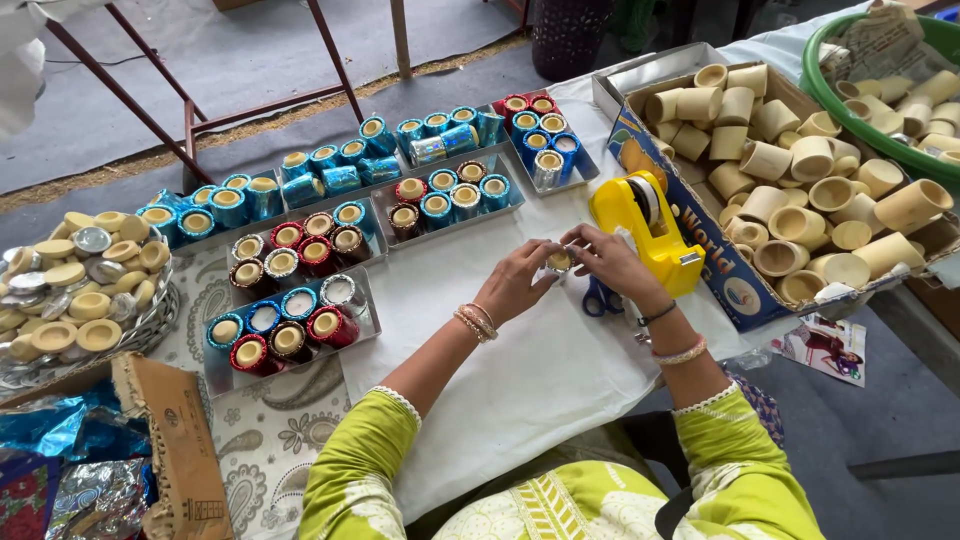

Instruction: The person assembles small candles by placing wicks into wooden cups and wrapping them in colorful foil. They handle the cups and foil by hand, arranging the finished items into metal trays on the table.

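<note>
Two hands meet at the middle of the white cloth (520,380), and between them sits one small cup (558,261), cream-coloured with a silvery wrap around it. The left hand (515,280) curls its fingers closed against the cup's left side; the right hand (610,262) pinches it from the right, fingertips bent in tight. Both wrists carry bangles.

Just right of the hands stands one yellow tape dispenser (648,228), glossy plastic, with blue-handled scissors (600,297) lying at its near side. Farther right, one open cardboard box (700,230) is heaped with plain cream cups, too many to count, matte and cylindrical. A green tub (830,90) at the far right holds more.

To the left I count five shallow metal trays (372,322) filled with finished cups wrapped in shiny red, blue, brown and silver foil. At the far left, one wire basket (165,320) holds flat round lids, cream and silver.
</note>
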